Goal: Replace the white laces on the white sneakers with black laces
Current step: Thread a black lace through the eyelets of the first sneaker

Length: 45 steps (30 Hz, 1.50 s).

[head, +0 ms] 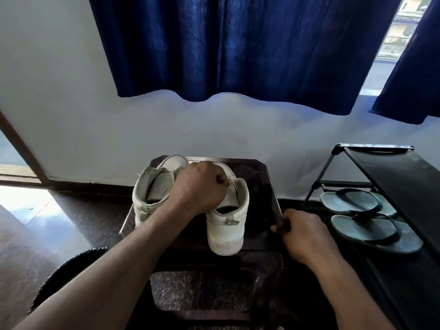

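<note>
Two white sneakers stand side by side, heels toward me, on a small dark stool (266, 236). My left hand (197, 186) reaches over both and grips them together at their inner collars. The left sneaker (150, 186) and the right sneaker (228, 225) are partly covered by that hand, so their laces are hidden. My right hand (300, 229) grips the stool's right edge with curled fingers. I see no black laces clearly against the dark stool top.
A black shoe rack (390, 177) stands to the right with a pair of grey flip-flops (371, 222) on its lower shelf. Behind the stool is a white wall with a blue curtain (238, 48) hanging above. A dark woven object (66, 275) lies at lower left on the floor.
</note>
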Each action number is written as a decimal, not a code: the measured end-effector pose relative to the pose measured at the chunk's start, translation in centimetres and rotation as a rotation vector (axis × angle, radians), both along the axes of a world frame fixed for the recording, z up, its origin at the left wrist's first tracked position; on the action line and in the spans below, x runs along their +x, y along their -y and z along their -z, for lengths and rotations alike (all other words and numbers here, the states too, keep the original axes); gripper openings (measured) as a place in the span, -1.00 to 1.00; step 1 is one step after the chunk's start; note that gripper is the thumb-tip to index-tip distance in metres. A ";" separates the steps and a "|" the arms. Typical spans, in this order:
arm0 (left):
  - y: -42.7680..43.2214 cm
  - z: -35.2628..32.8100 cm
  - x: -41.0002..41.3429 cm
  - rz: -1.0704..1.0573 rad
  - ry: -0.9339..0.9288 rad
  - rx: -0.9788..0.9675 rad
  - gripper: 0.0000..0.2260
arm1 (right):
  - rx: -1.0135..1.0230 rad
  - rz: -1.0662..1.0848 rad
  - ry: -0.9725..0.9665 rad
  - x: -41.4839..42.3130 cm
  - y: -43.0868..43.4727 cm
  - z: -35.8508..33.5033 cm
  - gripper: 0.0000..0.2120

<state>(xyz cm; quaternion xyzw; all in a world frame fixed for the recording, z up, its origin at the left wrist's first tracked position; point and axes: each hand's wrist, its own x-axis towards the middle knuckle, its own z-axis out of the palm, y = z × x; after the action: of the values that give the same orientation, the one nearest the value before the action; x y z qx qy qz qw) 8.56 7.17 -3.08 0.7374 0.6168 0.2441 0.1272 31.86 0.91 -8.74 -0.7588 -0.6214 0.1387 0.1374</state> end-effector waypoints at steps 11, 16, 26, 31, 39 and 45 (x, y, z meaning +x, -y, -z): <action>-2.0 -1.6 -0.1 0.132 -0.035 -0.285 -0.75 | 0.172 0.039 -0.825 1.1 -1.9 -2.4 -0.80; -1.5 -1.7 -0.3 0.201 0.057 -0.364 -0.83 | 0.210 0.013 -1.136 0.4 -1.8 -2.0 -0.87; -2.3 1.0 2.0 -0.084 0.425 -0.301 -0.78 | 0.483 -0.056 -0.694 -1.9 -4.9 -0.8 -0.91; -2.4 0.0 2.6 -0.070 0.194 -0.329 -0.66 | 0.417 -0.176 -0.669 -2.7 -6.2 -0.3 -0.91; -1.8 0.5 1.8 0.079 0.359 -0.439 -0.81 | 0.307 -0.162 -0.692 -2.6 -6.1 -0.4 -0.91; -1.8 1.3 1.8 0.052 0.432 -0.406 -0.91 | 0.258 -0.153 -0.711 -2.8 -5.9 -0.7 -0.79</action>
<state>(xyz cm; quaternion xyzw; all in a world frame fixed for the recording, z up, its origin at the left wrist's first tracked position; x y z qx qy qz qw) 10.33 8.95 -4.43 0.6434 0.5927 0.2637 0.4065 29.03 6.78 -8.07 -0.5914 -0.6019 0.3237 0.4279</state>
